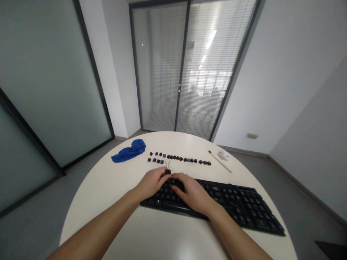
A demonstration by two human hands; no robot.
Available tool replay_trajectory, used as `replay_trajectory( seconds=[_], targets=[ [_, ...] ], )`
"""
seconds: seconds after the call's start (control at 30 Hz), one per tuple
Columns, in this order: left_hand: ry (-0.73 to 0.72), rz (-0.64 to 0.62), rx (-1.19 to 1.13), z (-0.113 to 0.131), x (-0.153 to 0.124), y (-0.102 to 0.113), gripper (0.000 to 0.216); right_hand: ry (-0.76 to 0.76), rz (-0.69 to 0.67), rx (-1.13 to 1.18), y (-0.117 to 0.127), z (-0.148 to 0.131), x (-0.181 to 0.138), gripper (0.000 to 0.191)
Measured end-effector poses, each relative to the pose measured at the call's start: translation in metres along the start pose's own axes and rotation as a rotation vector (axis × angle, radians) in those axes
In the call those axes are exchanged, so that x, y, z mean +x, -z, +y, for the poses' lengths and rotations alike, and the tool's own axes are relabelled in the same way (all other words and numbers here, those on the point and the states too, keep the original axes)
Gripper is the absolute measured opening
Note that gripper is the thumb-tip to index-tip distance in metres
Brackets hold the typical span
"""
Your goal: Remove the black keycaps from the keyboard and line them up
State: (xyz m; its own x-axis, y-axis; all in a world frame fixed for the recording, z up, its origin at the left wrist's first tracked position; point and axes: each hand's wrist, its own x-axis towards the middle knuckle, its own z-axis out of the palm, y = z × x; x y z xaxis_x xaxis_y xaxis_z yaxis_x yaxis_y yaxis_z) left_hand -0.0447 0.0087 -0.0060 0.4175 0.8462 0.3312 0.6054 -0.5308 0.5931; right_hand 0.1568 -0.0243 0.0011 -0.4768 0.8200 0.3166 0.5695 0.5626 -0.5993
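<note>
A: What is being worked on, and where is it?

B: A small black clip (pixel 168 172) with two bent wire arms pointing away from the person. It sits at the far edge of a long black keyboard (pixel 230 202), toward the left part of that edge.

A: How do the hands stand?

B: The left hand (pixel 152 183) has thumb and fingers pinched at the clip's left side, so its grip looks drawn tight on it, with hardly any gap. The right hand (pixel 193 193) lies curled over the keyboard, its index fingertip just beside the clip. Whether this second grip has hold of anything, I cannot tell.

A: Which step is in hand?

B: As I judge it, working the clip close against the keyboard's far edge, both hands together. The next move seems to call for a firm pinch on the clip and a steady right hand; what lies under the fingers is hidden.

A: And around them?

B: Beyond the clip, loose black keycaps (pixel 181 159) lie across the pale round bench (pixel 124 234): two short rows at left, one uneven line at right. Left of them is a crumpled blue cloth (pixel 130 151). To the right, a thin wooden-handled brush (pixel 221 161) lies slanted near a small whitish bundle (pixel 223 155), too blurred to name. Farther off stand glass doors (pixel 159 72) with blinds.
</note>
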Motion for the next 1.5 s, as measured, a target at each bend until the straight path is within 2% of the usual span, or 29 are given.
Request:
replay_trajectory(
  seconds=[0.23, 0.57, 0.77, 0.9, 1.1, 1.33, 1.5],
  targets=[
    [0.023, 0.037, -0.041, -0.0017, -0.0026, -0.0019, 0.026, -0.027, 0.034, -0.073, -0.0044, -0.0003, 0.0049, 0.024],
    [-0.040, 0.058, -0.209, -0.0046, -0.0039, -0.0029, 0.023, -0.054, 0.077, -0.029, -0.0075, -0.0017, 0.0056, 0.026],
    [0.049, 0.146, -0.482, -0.0025, -0.0011, -0.0031, 0.027, -0.075, 0.058, -0.069, -0.0079, -0.0027, 0.0059, 0.026],
    [0.083, 0.157, -0.577, -0.0023, 0.0004, -0.0032, 0.024, -0.137, 0.092, -0.081, -0.0086, -0.0024, 0.0049, 0.029],
    [0.045, 0.099, -0.560, -0.0026, -0.0010, 0.0013, 0.022, -0.188, 0.098, -0.014, -0.0044, -0.0032, 0.0056, 0.026],
    [0.040, 0.100, -0.542, -0.0009, -0.0013, 0.0021, 0.021, -0.192, 0.113, 0.075, -0.0001, -0.0056, 0.0050, 0.026],
    [0.036, 0.026, -0.542, 0.0019, -0.0017, 0.0031, 0.020, -0.182, 0.123, 0.108, -0.0014, -0.0045, 0.0044, 0.023]
  ],
)
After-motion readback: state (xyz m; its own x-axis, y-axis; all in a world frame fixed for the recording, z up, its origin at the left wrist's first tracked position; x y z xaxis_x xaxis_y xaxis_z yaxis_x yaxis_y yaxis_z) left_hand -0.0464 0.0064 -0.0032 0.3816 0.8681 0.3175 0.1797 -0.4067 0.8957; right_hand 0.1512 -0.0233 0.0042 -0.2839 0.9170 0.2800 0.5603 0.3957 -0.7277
